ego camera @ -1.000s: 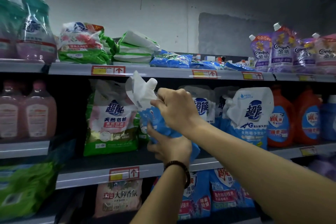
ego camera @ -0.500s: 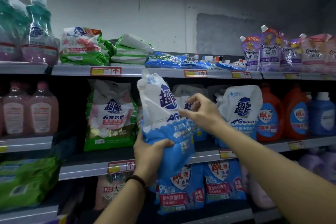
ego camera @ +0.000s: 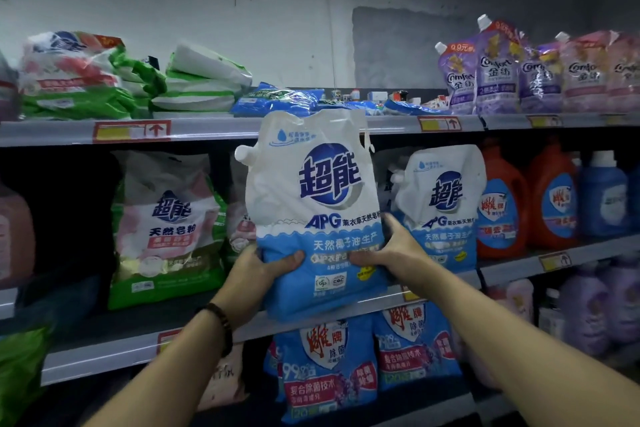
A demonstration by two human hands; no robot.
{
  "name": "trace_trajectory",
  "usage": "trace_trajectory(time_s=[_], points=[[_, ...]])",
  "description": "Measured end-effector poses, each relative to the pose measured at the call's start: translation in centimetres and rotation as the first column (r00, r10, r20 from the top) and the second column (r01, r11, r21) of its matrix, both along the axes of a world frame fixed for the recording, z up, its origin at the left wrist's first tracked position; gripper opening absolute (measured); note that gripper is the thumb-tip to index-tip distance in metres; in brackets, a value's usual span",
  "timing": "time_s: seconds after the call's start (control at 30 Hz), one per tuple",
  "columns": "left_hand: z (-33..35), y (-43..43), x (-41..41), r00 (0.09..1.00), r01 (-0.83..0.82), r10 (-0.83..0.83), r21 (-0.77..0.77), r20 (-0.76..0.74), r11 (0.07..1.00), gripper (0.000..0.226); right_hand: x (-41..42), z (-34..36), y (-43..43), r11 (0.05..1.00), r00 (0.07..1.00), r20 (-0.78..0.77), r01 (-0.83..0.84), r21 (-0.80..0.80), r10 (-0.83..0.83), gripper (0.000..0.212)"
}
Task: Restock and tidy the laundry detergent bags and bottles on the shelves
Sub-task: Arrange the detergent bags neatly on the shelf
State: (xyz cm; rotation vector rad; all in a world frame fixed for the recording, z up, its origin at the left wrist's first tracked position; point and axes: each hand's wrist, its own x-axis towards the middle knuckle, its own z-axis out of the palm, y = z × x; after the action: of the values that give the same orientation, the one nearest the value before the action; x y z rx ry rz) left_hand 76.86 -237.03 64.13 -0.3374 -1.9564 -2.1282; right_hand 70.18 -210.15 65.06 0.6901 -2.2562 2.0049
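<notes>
1. Both hands are holding one big blue and white detergent bag (ego camera: 318,215) up in front of the middle shelf (ego camera: 104,354).
2. Left hand (ego camera: 258,274) is squeezing the bag's lower left side, with the thumb pressing on the front.
3. Right hand (ego camera: 391,253) is squeezing the bag's lower right side, with the thumb on the front and one finger pointing up along the edge.
4. A dark bead bracelet (ego camera: 221,322) is sitting on the left wrist, below the bag.
5. The bag is standing upright, with its white spout cap sticking out at its upper left.
6. I cannot tell if the bag's bottom is touching the middle shelf.
7. A second bag of the same kind (ego camera: 440,204) is standing on the middle shelf just to the right of the held bag.
8. A green and pink powder bag (ego camera: 166,229) is standing on that shelf to the left of the held bag.
9. Orange bottles (ego camera: 502,201) are standing further right of the held bag.
10. Purple pouches (ego camera: 491,69) are standing on the top shelf (ego camera: 214,130), up and to the right of the held bag.
11. Flat green and white bags (ego camera: 201,83) are lying stacked up and to the left of it.
12. Blue bags with red writing (ego camera: 329,367) are standing right below it.
</notes>
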Motion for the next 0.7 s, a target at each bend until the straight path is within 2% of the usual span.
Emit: trace_trajectory(time_s=[0.07,0.1,0.2,0.37,0.43,0.53,0.6,0.7], points=[[0.2,0.2,-2.5,1.0,-0.02,0.019,-0.06,-0.005,0.998,0.052,-1.7,-0.3,0.3,0.999,0.999,-0.006,0.05,-0.005,-0.05,0.116],[0.1,0.3,-3.7,0.999,-0.039,0.037,-0.086,-0.019,0.996,0.052,-2.4,-0.4,0.5,0.998,0.998,-0.015,0.06,-0.01,-0.06,0.118],[-0.3,0.6,-7.2,0.991,-0.127,0.119,-0.138,-0.06,0.982,0.046,-4.6,-0.8,0.9,0.994,0.993,-0.05,0.107,0.022,-0.106,0.103],[-2.1,1.7,-11.7,0.974,-0.217,0.201,-0.182,-0.104,0.959,0.033,-7.7,-2.6,1.1,0.96,0.966,-0.083,0.252,0.125,-0.243,0.111],[-3.4,1.9,-13.0,0.979,-0.197,0.182,-0.208,-0.09,0.958,0.033,-8.5,-3.7,1.7,0.958,0.966,-0.091,0.253,0.135,-0.242,0.108],[-5.1,2.5,-13.8,0.987,-0.156,0.141,-0.254,-0.079,0.954,0.041,-9.3,-4.9,2.5,0.933,0.954,-0.069,0.301,0.196,-0.293,0.129],[-5.2,3.2,-13.8,0.987,-0.151,0.128,-0.275,-0.099,0.95,0.04,-9.0,-5.0,2.1,0.895,0.921,-0.076,0.389,0.219,-0.382,0.127],[-5.0,3.2,-13.9,0.988,-0.148,0.132,-0.262,-0.079,0.954,0.04,-6.6,-4.1,-0.1,0.77,0.794,-0.311,0.596,0.227,-0.522,0.108]])
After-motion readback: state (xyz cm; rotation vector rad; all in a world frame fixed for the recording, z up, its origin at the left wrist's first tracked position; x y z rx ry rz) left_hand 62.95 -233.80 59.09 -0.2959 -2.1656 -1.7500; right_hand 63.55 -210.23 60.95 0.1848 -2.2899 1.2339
